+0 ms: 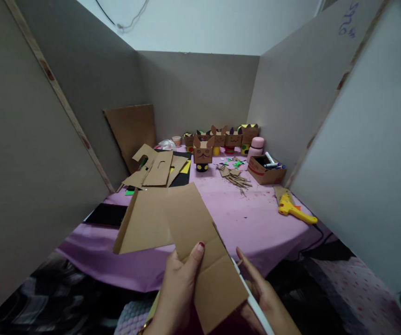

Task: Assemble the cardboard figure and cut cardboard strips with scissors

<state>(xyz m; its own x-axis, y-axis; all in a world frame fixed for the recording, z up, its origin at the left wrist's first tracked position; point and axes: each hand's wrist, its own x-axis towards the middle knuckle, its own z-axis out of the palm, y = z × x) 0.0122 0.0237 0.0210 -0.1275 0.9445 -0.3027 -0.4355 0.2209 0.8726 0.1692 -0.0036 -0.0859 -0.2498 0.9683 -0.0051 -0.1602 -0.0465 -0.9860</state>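
Note:
My left hand (183, 284) grips a large folded sheet of brown cardboard (217, 274), thumb on top and the other fingers hidden beneath. The sheet is creased, and its wide far panel (151, 218) reaches over the table's front edge. Along the cardboard's right edge, my right hand (263, 293) is closed around a slim white tool (256, 307) that looks like a utility knife. My right index finger points forward beside it. Whether a blade is out cannot be seen. A small tan sliver (240, 263) shows near that fingertip.
The pink-covered table (228, 209) bears a cardboard cat figure (202, 156), several similar figures behind it, cardboard scraps (158, 170) and thin cut strips (235, 177). At right are a pen box (265, 171), a pink bottle (255, 148) and a yellow glue gun (296, 210) with a cord. Partition walls enclose three sides.

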